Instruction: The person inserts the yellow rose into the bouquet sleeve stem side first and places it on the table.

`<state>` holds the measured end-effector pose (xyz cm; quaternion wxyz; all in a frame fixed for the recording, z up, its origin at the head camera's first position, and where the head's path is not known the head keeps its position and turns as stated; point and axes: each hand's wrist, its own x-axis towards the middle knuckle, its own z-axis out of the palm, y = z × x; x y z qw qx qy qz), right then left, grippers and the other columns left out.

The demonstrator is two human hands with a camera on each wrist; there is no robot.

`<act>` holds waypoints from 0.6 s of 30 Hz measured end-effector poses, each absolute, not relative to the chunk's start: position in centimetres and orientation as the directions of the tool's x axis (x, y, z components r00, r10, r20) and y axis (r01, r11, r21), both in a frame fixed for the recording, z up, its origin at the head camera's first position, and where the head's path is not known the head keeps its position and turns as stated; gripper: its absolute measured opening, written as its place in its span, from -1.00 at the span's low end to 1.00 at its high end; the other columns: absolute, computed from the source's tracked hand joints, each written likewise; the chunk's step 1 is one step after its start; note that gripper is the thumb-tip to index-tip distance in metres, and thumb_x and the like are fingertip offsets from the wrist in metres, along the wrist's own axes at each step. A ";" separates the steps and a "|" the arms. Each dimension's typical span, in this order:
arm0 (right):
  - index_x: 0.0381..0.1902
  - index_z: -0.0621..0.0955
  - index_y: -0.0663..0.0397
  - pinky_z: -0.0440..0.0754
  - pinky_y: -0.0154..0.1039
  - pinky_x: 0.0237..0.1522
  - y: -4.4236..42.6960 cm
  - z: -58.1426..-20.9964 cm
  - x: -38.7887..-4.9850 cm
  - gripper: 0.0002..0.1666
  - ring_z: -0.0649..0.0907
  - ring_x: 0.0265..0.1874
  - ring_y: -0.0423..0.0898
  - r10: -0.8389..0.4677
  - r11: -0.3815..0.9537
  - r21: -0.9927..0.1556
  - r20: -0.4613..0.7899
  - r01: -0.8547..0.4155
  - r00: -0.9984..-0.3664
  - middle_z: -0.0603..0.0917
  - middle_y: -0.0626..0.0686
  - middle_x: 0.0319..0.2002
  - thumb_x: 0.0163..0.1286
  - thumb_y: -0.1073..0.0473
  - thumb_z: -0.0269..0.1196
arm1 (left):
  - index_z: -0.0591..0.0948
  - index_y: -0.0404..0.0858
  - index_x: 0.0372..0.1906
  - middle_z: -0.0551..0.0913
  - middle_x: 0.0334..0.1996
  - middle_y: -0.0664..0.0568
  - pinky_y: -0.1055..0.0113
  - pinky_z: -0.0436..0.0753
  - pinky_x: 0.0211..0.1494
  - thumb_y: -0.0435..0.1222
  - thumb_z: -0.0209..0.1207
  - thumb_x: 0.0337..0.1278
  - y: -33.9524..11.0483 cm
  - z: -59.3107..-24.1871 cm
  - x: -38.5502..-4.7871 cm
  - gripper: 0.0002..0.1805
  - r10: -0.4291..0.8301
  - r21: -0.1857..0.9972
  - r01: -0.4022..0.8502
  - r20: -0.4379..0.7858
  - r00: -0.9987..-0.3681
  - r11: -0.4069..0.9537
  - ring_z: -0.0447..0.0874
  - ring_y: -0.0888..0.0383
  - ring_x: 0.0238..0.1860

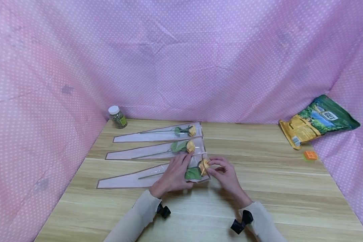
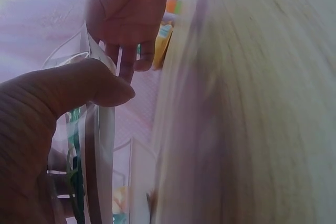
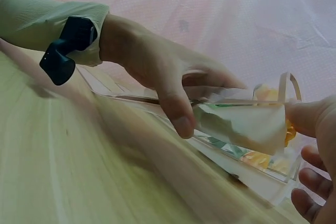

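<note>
A long, tapered, clear sleeve with a brown border holds a yellow artificial rose with green leaves and a thin stem. My left hand grips this sleeve near its wide end; in the left wrist view the thumb lies on the near side and fingers show through the film behind. At the sleeve's mouth, my right hand has thumb and forefinger at the rose head, seemingly pinching it. Orange petals show beside the right thumb in the right wrist view.
Two more sleeved roses lie behind, one in a middle sleeve and one in a far sleeve. A white-capped jar stands back left. A green and yellow bag leans at the right, near an orange toy block.
</note>
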<state>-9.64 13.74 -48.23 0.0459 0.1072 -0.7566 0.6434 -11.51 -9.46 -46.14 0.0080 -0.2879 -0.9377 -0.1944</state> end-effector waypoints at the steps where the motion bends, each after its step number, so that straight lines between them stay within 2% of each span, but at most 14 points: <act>1: -0.08 0.67 0.33 0.59 -0.42 -0.06 13.7 -48.3 -9.6 -0.77 0.51 0.07 -0.43 -0.104 0.157 -0.965 0.196 -0.211 -0.975 0.54 0.32 0.17 0.31 0.35 0.31 | 0.13 -0.25 0.55 0.36 0.37 -0.13 -0.05 0.35 0.41 0.04 0.49 -0.29 -9.5 -46.2 -11.5 0.23 0.537 0.361 0.543 0.127 -0.834 0.758 0.35 -0.09 0.38; 9: 0.05 0.66 0.29 0.39 -0.43 0.21 13.2 -48.4 -9.2 -0.66 0.43 0.18 -0.39 -0.132 0.173 -0.979 0.089 -0.112 -0.987 0.48 0.24 0.28 0.55 0.18 0.07 | 0.11 -0.23 0.56 0.35 0.39 -0.14 -0.05 0.33 0.43 0.03 0.48 -0.25 -9.5 -46.4 -11.6 0.22 0.531 0.362 0.533 0.113 -0.840 0.765 0.33 -0.10 0.41; 13: 0.06 0.65 0.28 0.33 -0.40 0.25 12.9 -48.5 -9.0 -0.59 0.41 0.20 -0.37 -0.141 0.171 -0.981 0.065 -0.089 -0.988 0.47 0.24 0.30 0.61 0.12 -0.03 | 0.10 -0.24 0.56 0.34 0.39 -0.15 -0.06 0.31 0.45 0.03 0.48 -0.25 -9.5 -46.4 -11.6 0.23 0.531 0.364 0.530 0.107 -0.841 0.766 0.32 -0.10 0.41; 18: 0.08 0.64 0.34 0.33 -0.42 0.24 12.5 -48.7 -8.9 -0.58 0.42 0.22 -0.27 -0.152 0.160 -0.983 0.066 -0.090 -0.986 0.46 0.28 0.30 0.61 0.16 -0.04 | 0.13 -0.25 0.55 0.36 0.37 -0.13 -0.06 0.33 0.43 0.05 0.47 -0.23 -9.4 -46.6 -11.7 0.20 0.536 0.347 0.538 0.111 -0.837 0.769 0.34 -0.08 0.39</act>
